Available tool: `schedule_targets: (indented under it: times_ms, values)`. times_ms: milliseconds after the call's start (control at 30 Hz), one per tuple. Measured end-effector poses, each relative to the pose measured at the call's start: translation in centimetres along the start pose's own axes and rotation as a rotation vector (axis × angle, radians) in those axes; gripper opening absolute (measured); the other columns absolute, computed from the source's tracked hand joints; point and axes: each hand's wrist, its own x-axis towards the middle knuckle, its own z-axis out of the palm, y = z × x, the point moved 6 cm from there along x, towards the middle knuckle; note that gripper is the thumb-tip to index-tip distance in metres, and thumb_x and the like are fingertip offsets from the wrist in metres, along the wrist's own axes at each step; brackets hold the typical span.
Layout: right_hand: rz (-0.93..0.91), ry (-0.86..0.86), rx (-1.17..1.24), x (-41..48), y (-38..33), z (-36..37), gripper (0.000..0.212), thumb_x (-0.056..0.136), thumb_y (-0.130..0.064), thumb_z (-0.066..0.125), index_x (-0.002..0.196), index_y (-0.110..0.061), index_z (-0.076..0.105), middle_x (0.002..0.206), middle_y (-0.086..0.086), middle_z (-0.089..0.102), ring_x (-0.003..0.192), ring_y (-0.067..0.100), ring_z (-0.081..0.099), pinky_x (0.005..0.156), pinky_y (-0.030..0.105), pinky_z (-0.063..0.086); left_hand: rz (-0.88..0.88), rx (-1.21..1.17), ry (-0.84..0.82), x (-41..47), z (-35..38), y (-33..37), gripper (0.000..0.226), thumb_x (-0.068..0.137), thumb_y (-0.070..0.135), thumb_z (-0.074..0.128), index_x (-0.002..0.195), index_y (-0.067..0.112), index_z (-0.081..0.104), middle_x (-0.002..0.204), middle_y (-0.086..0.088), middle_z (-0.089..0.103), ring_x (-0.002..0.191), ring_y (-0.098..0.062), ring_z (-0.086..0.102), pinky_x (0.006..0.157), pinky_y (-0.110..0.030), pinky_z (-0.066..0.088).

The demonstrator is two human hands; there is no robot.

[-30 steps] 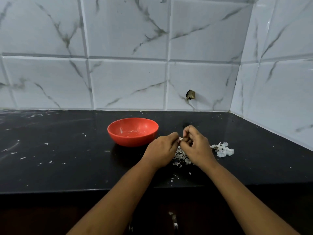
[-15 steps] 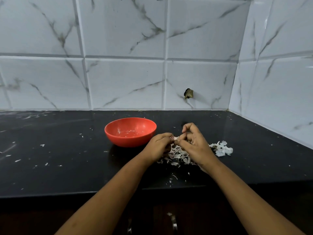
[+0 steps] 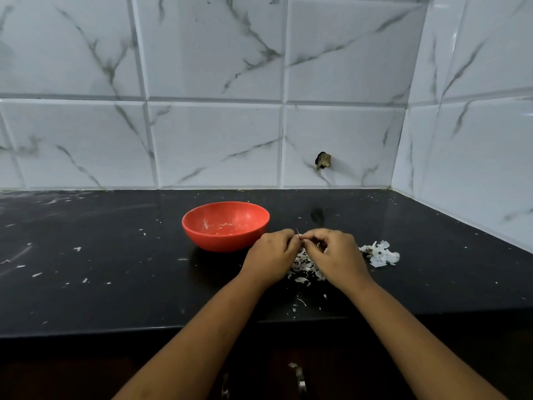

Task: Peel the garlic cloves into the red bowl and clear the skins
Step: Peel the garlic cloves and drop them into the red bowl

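1. The garlic clove [image 3: 298, 237], mostly hidden, is pinched between the left hand [image 3: 271, 253] and right hand [image 3: 336, 255], just right of the red bowl [image 3: 225, 225].
2. Risk: the small, slick clove could slip and fall among the skins [image 3: 305, 268] under the hands.
3. The skins are thin and papery, the bowl smooth and round, the black counter [image 3: 101, 255] glossy.

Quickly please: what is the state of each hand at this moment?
Left hand: closed, fingertips pinching something small; what it is cannot be told.
Right hand: closed, pinching the same small piece above the skins.
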Motion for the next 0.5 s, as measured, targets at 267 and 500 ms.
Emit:
schedule_targets:
  times_ms: [267,500]
  values:
    - [-0.160,0.025,-0.384,-0.4,-1.3,0.4,0.019,0.097,-0.023,0.047,0.102,-0.019,0.065,0.092,-0.004,0.068,0.085,0.018,0.062,0.076,0.032,0.037,0.081,0.063,0.035,0.0,0.1,0.3,0.033,0.101,0.034,0.038,0.080,0.016,0.054,0.067,0.003,0.053,0.071,-0.026,0.056,0.064,-0.041,0.045]
    - [-0.181,0.060,-0.369,-0.4,-1.4,0.2,0.013,0.095,-0.020,0.050,0.091,-0.016,0.062,0.081,-0.004,0.062,0.074,0.021,0.058,0.068,0.030,0.033,0.152,-0.080,0.029,0.1,0.1,0.5,0.029,0.102,0.025,0.040,0.075,0.014,0.048,0.060,0.005,0.047,0.060,-0.017,0.047,0.062,-0.039,0.039]
